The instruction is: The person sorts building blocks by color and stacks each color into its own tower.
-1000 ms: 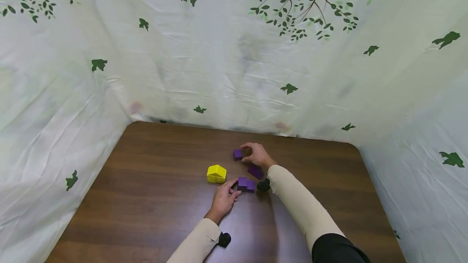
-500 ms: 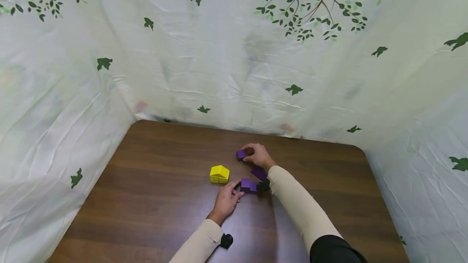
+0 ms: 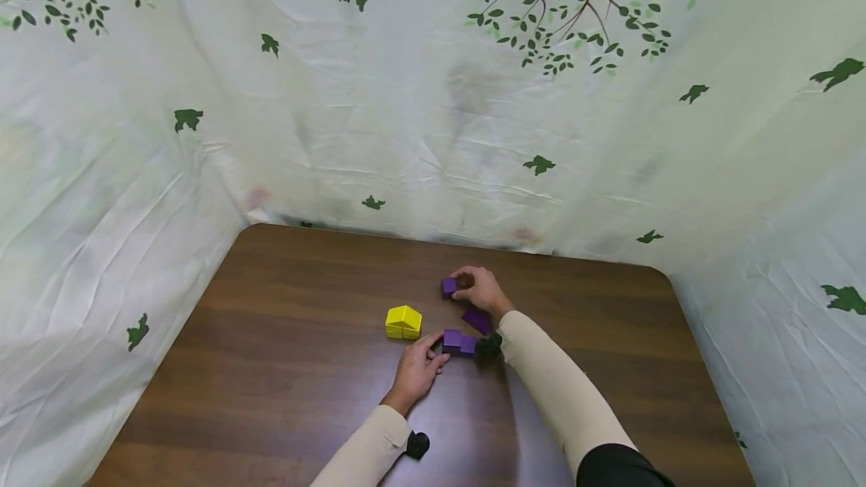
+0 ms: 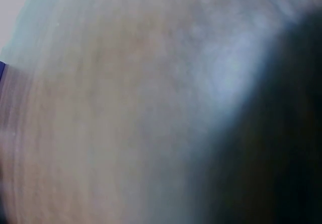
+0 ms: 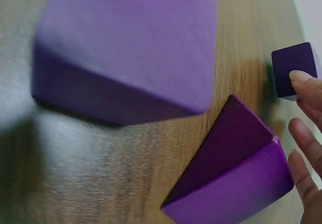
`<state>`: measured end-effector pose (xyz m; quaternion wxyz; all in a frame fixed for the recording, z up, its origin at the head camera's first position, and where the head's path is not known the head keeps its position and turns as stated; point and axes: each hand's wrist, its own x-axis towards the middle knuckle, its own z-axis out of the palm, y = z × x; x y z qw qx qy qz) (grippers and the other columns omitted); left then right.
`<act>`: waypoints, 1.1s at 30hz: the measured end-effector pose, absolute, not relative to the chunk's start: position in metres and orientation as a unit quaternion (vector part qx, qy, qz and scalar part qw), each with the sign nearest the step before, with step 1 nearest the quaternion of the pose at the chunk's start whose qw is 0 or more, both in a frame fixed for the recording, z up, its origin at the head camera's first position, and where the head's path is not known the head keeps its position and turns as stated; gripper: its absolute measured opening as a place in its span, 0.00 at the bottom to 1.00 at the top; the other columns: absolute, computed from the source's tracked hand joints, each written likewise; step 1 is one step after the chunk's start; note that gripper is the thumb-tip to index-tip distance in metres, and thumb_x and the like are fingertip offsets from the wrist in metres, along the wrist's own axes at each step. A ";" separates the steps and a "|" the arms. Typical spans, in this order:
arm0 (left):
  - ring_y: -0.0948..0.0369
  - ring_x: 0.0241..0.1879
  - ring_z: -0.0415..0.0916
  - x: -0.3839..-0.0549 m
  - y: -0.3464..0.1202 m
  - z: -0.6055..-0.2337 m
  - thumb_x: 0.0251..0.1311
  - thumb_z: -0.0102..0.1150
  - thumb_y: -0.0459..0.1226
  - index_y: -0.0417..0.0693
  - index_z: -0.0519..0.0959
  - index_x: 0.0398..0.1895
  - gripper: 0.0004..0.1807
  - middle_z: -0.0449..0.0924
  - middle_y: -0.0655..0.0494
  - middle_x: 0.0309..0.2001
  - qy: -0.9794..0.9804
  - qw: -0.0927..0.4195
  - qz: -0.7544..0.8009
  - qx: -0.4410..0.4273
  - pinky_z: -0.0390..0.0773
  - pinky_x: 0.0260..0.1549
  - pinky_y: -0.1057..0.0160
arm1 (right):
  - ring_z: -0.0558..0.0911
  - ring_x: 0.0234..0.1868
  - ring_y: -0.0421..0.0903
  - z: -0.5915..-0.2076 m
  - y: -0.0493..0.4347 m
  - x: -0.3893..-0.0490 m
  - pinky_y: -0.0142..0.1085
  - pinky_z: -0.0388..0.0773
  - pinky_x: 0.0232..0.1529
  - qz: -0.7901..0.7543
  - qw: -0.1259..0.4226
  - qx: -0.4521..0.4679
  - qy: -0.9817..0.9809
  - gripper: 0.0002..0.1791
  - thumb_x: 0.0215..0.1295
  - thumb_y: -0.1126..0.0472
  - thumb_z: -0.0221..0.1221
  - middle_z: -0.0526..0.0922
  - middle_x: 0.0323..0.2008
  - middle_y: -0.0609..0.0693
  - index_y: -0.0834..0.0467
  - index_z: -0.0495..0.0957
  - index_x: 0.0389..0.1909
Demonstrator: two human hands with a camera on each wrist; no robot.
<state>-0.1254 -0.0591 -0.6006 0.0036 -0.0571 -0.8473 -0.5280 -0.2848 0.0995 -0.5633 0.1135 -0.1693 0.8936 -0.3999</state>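
Observation:
My right hand (image 3: pixel 482 290) pinches a small purple cube (image 3: pixel 449 288) at the back of the group of blocks. In the right wrist view the thumb (image 5: pixel 300 76) presses on one face of the cube, and the far side of the grip is hidden. Two purple blocks (image 3: pixel 458 343) stand side by side nearer the front. At their left end rest the extended fingertips of my left hand (image 3: pixel 416 374). Between the pair and the cube lies a purple triangular block (image 5: pixel 231 168), partly behind the right wrist in the head view. The left wrist view is mostly blurred tabletop.
Yellow blocks (image 3: pixel 403 322), stacked like a small house with a peaked top, stand just left of the purple ones. The brown wooden table (image 3: pixel 284 367) meets a white cloth (image 3: pixel 406 111) printed with leaves and birds at the back. A black wrist device (image 3: pixel 489 346) sits beside the purple pair.
My right thumb and fingers have closed on the purple cube, and it has shifted slightly to the right. My left hand stays at the front purple blocks. The head view sways a little.

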 end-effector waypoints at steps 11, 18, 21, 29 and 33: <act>0.70 0.19 0.75 -0.125 -0.057 -0.603 0.58 0.64 0.30 0.33 0.74 0.59 0.24 0.78 0.51 0.31 -0.843 0.003 -0.534 -0.061 0.76 0.22 0.70 | 0.83 0.45 0.51 -0.553 0.115 -0.254 0.43 0.80 0.46 -0.488 0.088 -0.134 0.858 0.18 0.53 0.67 0.69 0.84 0.43 0.55 0.61 0.81 0.47; 0.69 0.18 0.74 -0.127 -0.056 -0.607 0.57 0.64 0.30 0.32 0.74 0.59 0.25 0.77 0.54 0.25 -0.845 0.017 -0.531 -0.061 0.76 0.21 0.70 | 0.84 0.43 0.53 -0.547 0.123 -0.234 0.39 0.81 0.43 -0.524 0.084 -0.142 0.836 0.19 0.54 0.69 0.68 0.84 0.43 0.58 0.64 0.80 0.48; 0.68 0.18 0.75 -0.127 -0.057 -0.608 0.58 0.64 0.29 0.32 0.74 0.58 0.24 0.77 0.55 0.24 -0.845 0.020 -0.531 -0.061 0.76 0.22 0.69 | 0.84 0.42 0.52 -0.546 0.125 -0.225 0.40 0.81 0.43 -0.526 0.085 -0.138 0.835 0.18 0.55 0.68 0.68 0.84 0.42 0.59 0.64 0.80 0.48; 0.68 0.19 0.75 -0.128 -0.057 -0.606 0.58 0.64 0.30 0.33 0.74 0.59 0.24 0.77 0.55 0.24 -0.848 0.019 -0.527 -0.058 0.76 0.22 0.69 | 0.84 0.41 0.51 -0.549 0.133 -0.203 0.39 0.81 0.41 -0.550 0.064 -0.112 0.825 0.18 0.55 0.68 0.68 0.84 0.41 0.59 0.64 0.80 0.48; 0.68 0.19 0.75 -0.128 -0.056 -0.605 0.58 0.64 0.30 0.33 0.74 0.59 0.24 0.77 0.55 0.24 -0.848 0.015 -0.527 -0.059 0.76 0.22 0.69 | 0.83 0.41 0.53 -0.553 0.138 -0.194 0.40 0.81 0.42 -0.580 0.055 -0.086 0.808 0.19 0.55 0.70 0.67 0.84 0.41 0.60 0.66 0.80 0.49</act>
